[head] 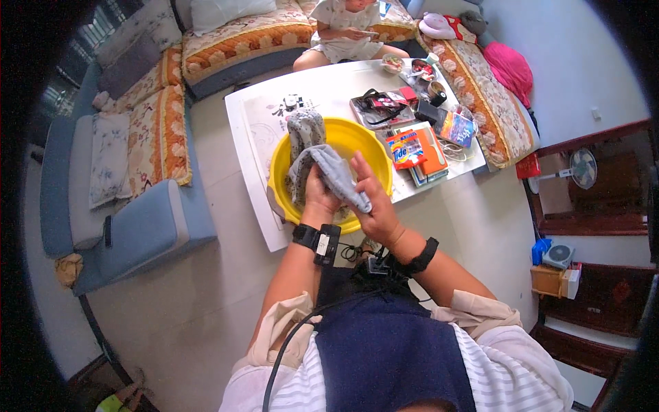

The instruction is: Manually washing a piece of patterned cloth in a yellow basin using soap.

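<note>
Both hands are above a yellow plastic basin [359,129]. My left hand [320,194] grips a bunched grey cloth [329,158] from below, with the fabric hiding most of its fingers. My right hand [377,203] has the cloth's narrow lower end against its thumb and palm, while its fingers point up and away. A light cloth with a dark pattern [307,131] hangs over the basin's far left side and runs down inside. Whether it is one piece with the grey cloth, I cannot tell. My hands and the fabric hide most of the basin's inside.
The basin stands on a white table [247,134]. To its right are a Tide packet [406,150], books [458,129], a tray of small items [381,110] and bowls [392,63]. A person [346,31] sits opposite, holding a phone. Sofas [154,123] flank the table.
</note>
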The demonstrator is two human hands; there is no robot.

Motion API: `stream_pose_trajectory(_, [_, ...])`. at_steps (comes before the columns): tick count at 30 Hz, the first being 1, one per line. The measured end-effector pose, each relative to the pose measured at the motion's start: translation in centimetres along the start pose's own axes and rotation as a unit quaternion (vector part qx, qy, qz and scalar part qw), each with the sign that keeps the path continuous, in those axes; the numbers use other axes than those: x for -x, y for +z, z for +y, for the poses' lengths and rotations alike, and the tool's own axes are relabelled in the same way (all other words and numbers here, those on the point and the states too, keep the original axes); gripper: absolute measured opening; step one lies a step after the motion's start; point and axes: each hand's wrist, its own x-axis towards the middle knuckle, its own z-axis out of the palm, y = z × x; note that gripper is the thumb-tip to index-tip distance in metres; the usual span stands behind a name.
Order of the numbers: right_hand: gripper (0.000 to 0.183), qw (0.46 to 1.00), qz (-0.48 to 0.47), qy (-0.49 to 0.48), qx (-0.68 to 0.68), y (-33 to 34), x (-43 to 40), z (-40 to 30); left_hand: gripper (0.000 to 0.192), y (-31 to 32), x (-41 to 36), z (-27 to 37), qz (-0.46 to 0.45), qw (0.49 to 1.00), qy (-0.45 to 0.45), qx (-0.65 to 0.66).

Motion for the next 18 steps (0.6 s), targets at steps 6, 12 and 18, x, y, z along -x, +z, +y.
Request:
stream_pose_trajectory(6, [0.025, 0.870, 0.195, 0.257, -0.372, -0.4, -0.6, 0.0, 0.045, 2.9, 2.1, -1.5, 0.055, 0.996, -0.008, -0.069])
stream_pose_trajectory(12, [0.026, 0.712, 0.272, 0.353, -0.543, -1.4, -1.2, 2.8, 0.050, 3.1, 3.0, -2.4, 0.067, 0.997, -0.005, -0.040])
stream_pose_trajectory(18, [0.015, 0.913, 0.211, 0.212, -0.278, 1.1, 1.3, 0.7, 0.045, 1.9, 0.5, -0.9, 0.122, 0.991, 0.033, -0.053])
